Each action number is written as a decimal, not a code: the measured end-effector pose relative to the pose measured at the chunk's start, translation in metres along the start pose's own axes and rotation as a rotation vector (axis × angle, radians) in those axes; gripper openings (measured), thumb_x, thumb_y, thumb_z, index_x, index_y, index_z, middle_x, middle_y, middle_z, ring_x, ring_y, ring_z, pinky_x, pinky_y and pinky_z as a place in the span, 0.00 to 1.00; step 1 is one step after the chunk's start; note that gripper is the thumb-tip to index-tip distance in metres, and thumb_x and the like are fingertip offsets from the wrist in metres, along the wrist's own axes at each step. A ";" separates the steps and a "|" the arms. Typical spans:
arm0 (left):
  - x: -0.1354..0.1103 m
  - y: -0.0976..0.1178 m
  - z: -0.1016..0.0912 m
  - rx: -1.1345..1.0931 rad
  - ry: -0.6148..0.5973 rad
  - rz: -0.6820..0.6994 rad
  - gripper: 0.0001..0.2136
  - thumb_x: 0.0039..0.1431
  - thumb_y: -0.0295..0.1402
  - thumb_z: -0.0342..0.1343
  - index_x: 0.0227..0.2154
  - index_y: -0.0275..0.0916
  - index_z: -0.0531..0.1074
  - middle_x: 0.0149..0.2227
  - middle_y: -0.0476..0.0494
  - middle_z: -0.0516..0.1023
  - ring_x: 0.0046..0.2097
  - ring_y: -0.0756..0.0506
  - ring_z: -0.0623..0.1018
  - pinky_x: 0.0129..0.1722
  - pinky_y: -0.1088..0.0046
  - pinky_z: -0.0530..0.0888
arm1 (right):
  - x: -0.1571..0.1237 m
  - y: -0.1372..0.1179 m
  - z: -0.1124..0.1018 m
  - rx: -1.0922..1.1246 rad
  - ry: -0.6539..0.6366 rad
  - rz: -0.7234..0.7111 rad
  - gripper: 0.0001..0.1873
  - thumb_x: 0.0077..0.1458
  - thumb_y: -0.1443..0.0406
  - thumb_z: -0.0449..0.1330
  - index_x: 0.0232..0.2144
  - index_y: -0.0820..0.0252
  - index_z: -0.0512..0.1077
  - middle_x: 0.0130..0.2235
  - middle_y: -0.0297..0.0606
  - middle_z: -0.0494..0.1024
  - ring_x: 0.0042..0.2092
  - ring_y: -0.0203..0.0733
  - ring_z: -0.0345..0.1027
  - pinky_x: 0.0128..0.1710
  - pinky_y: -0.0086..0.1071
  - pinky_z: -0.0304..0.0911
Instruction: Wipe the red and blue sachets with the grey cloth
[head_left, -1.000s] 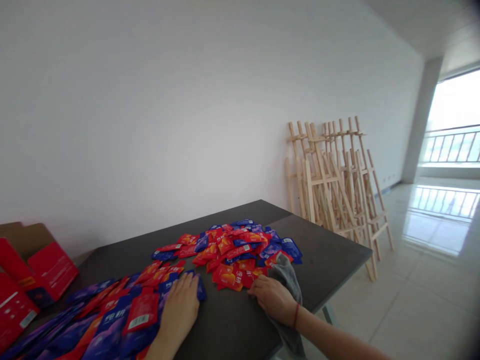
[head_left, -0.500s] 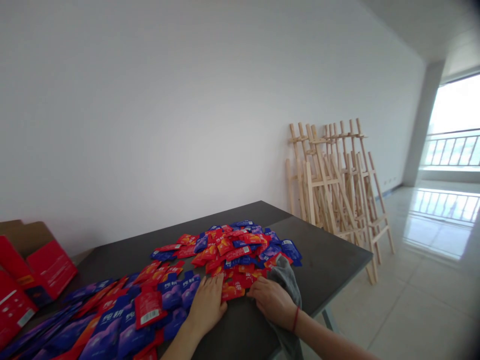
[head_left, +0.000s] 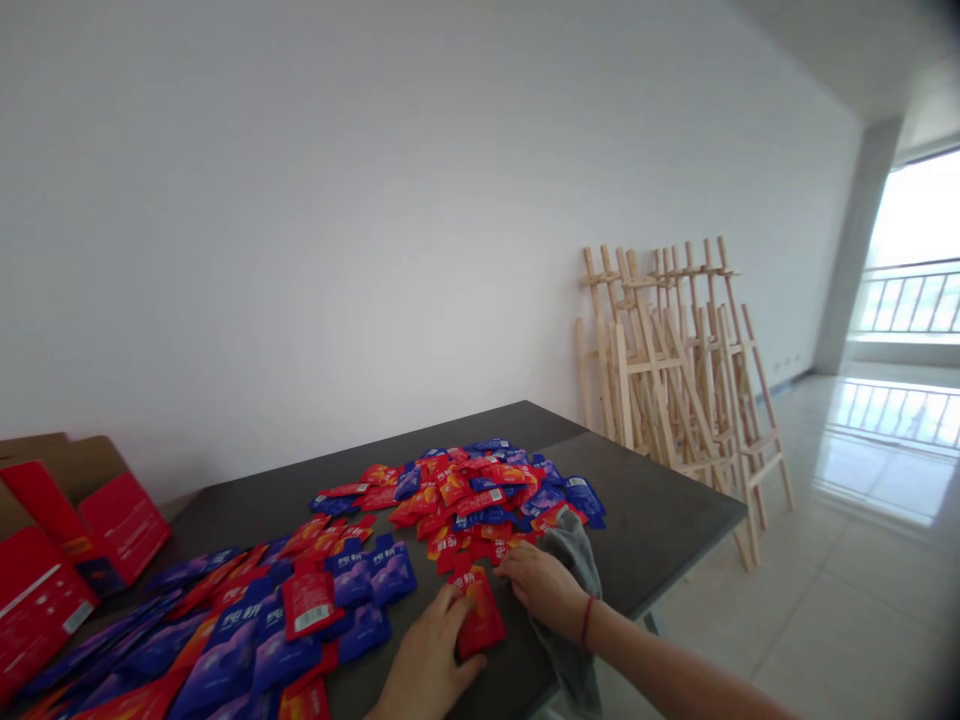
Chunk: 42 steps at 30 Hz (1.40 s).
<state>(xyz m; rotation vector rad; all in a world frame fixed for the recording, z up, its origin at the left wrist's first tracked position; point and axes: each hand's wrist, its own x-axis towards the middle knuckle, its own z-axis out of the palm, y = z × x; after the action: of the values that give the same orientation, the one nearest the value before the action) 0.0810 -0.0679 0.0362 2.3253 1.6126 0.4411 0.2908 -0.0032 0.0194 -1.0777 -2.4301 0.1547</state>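
Red glossy packet [head_left: 484, 615] as the clock centre, lying on the dark table [head_left: 637, 500] with white characters up top and a bit of orange. Got a left hand [head_left: 431, 650] at 8 o'clock, reaching onto it: fingertips over the left side of the face, thumb down by the lower left corner. So fingers and thumb apart, but can't tell whether pinching or just resting.

Over at 2 to 3, right hand [head_left: 544, 585], curled, fingertips down by the near edge of the heap [head_left: 457, 495], just beside that same packet. Can't tell about any grip there, too bunched up to see inside. Wearing a thin red bracelet [head_left: 587, 620] on that wrist, next to a grey cloth [head_left: 574, 555] draped over the table edge.

Straight up at 12, that big messy heap of red and blue-purple packets. Round at 9, looser overlapping spread [head_left: 225, 640] of the same, including a red barcoded packet [head_left: 307, 595] on top of purple ones. Farther out at 9, red cardboard packaging [head_left: 37, 605], brown inside.

Beyond the table at roughly 2, bunch of pale wooden easels [head_left: 645, 365] by a white wall [head_left: 375, 200], then farther along, bright window [head_left: 919, 230] with a railing [head_left: 911, 305]. Shiny tiled floor [head_left: 840, 600] around 3.
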 end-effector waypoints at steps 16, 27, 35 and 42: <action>0.025 -0.046 0.029 -0.063 0.118 0.010 0.30 0.56 0.39 0.55 0.62 0.39 0.58 0.65 0.37 0.62 0.66 0.39 0.60 0.64 0.54 0.60 | 0.003 -0.022 0.005 0.053 -0.110 -0.161 0.13 0.55 0.73 0.54 0.39 0.59 0.74 0.45 0.38 0.74 0.47 0.43 0.65 0.51 0.34 0.60; 0.025 -0.042 0.028 -0.215 0.189 -0.006 0.40 0.48 0.39 0.61 0.64 0.37 0.51 0.60 0.35 0.67 0.63 0.37 0.64 0.63 0.53 0.60 | 0.050 -0.025 0.021 -0.211 -0.144 -0.091 0.10 0.58 0.72 0.54 0.37 0.67 0.75 0.40 0.46 0.77 0.43 0.46 0.68 0.48 0.37 0.59; 0.024 -0.041 0.027 -0.219 0.187 0.001 0.45 0.44 0.38 0.64 0.64 0.34 0.50 0.60 0.32 0.67 0.63 0.36 0.64 0.63 0.53 0.59 | 0.036 -0.026 0.020 -0.161 -0.229 -0.495 0.09 0.60 0.69 0.55 0.38 0.63 0.75 0.43 0.40 0.79 0.46 0.44 0.68 0.51 0.37 0.57; 0.023 -0.036 0.024 -0.219 0.166 -0.023 0.48 0.40 0.36 0.66 0.64 0.35 0.48 0.61 0.33 0.67 0.64 0.36 0.63 0.63 0.55 0.58 | 0.021 -0.016 0.011 0.026 -0.230 -0.615 0.14 0.56 0.74 0.53 0.41 0.65 0.75 0.46 0.39 0.79 0.51 0.41 0.66 0.58 0.31 0.51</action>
<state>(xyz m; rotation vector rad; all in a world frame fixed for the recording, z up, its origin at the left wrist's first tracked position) 0.0678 -0.0356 0.0019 2.1536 1.5724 0.7825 0.2629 0.0016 0.0221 -0.2740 -2.8324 0.1081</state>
